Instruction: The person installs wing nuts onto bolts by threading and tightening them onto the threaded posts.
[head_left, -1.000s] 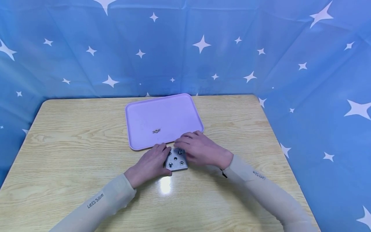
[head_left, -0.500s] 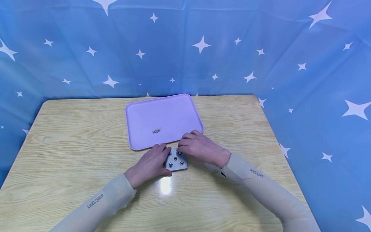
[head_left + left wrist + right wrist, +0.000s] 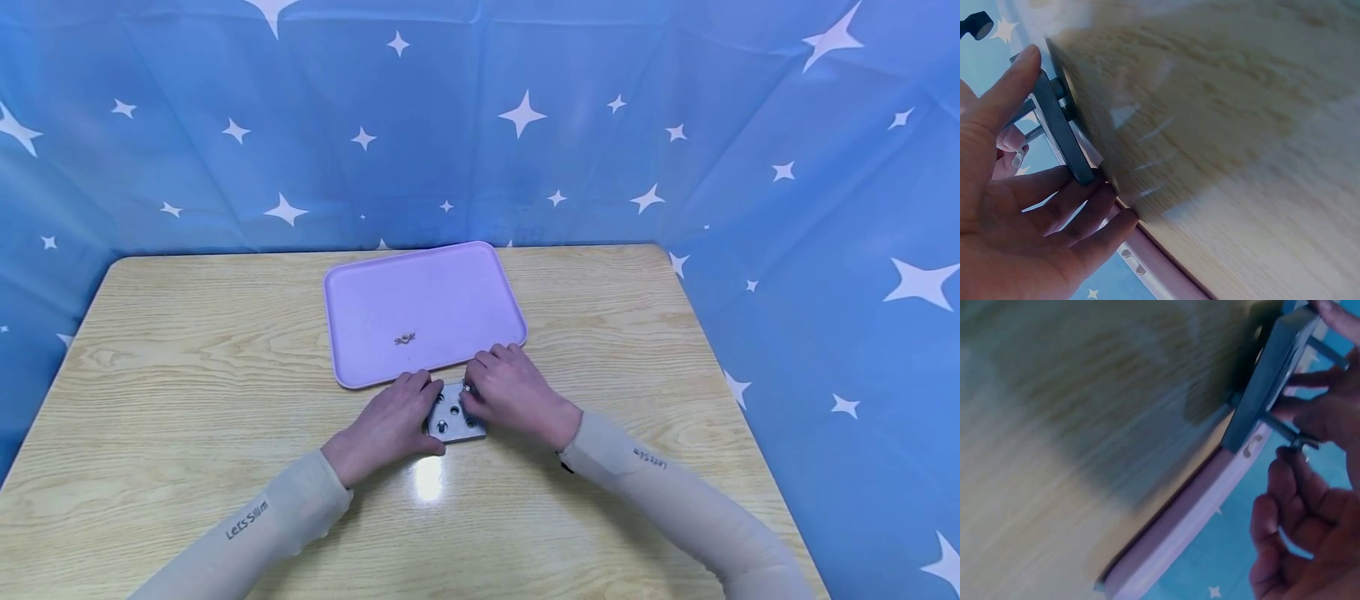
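Table (image 3: 210, 350): 1 wingnut (image 3: 405, 338) in tray (image 3: 427, 292)

Your tabletop (image 3: 187, 350): pale wood grain, rounded far corners, spanning most of lower frame in head view. Glare spot (image 3: 428, 479) on it at lower centre, near you. Purple tray (image 3: 423, 292) lies on it just above centre of frame, set askew, right end farther from you. Just below tray's near edge, at centre, your grey metal plate (image 3: 453, 427); left wrist view shows you bolt heads (image 3: 1058, 88) on its underside, facing wood.
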Available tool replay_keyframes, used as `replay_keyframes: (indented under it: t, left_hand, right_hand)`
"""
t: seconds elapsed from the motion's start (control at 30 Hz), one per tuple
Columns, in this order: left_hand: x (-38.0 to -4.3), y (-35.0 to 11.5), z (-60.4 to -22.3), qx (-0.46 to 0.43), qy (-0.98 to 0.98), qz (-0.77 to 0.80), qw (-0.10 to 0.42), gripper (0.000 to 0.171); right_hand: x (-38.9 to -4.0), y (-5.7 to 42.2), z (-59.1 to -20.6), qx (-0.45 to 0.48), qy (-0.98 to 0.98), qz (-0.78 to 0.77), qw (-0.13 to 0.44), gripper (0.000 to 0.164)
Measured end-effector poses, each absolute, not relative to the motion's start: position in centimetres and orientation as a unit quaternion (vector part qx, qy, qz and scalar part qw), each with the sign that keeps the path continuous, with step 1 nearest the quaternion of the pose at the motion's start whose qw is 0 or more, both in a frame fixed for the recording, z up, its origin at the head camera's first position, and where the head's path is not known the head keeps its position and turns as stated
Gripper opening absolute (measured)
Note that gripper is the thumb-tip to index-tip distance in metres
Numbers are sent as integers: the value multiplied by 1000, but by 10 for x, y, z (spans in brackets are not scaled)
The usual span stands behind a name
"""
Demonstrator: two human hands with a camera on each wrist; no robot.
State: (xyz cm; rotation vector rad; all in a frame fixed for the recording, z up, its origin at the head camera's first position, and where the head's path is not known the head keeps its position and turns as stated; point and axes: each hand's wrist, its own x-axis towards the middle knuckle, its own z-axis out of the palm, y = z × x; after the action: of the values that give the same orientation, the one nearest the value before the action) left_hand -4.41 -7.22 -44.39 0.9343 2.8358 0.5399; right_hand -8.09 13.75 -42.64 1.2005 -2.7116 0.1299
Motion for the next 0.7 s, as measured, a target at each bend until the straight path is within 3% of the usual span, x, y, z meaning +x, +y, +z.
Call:
replay_keyframes:
  t: [0.23,0.47,0.7]
  left_hand:
    - [-44,-72,-442,307,933,177,58,86]
    - [-44,-73,-442,303,934,179,66,86]
    - [-45,-72,-443,307,931,185,65,85]
  right_hand:
    - [-81,144,-415,404,-914,35,21,49]
    - [-90,155,-403,538,-843,9,-10,36]
    - [-91,152,-407,548,-836,-20,27,21]
